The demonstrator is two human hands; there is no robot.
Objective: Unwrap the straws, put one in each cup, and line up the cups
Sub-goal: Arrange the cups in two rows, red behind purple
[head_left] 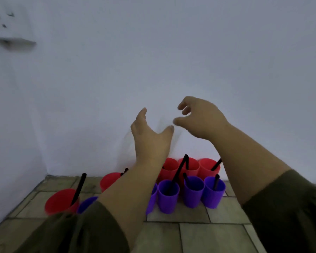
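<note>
Your left hand (150,141) and right hand (201,119) hang raised, fingers apart, holding nothing. Red cups (208,168) and purple cups (168,198) with black straws (78,189) crowd the far wall (171,52) edge.

All I've got on my feed is a plain white wall (171,52), a blurry socket (9,24) upper left, and grubby tiles (208,234) below.

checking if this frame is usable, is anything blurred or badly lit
Head view: dim, bluish light, no glare; wall socket top left smeared by motion blur; left hand and right hand soft-edged; nearest red cup blurred too.
</note>
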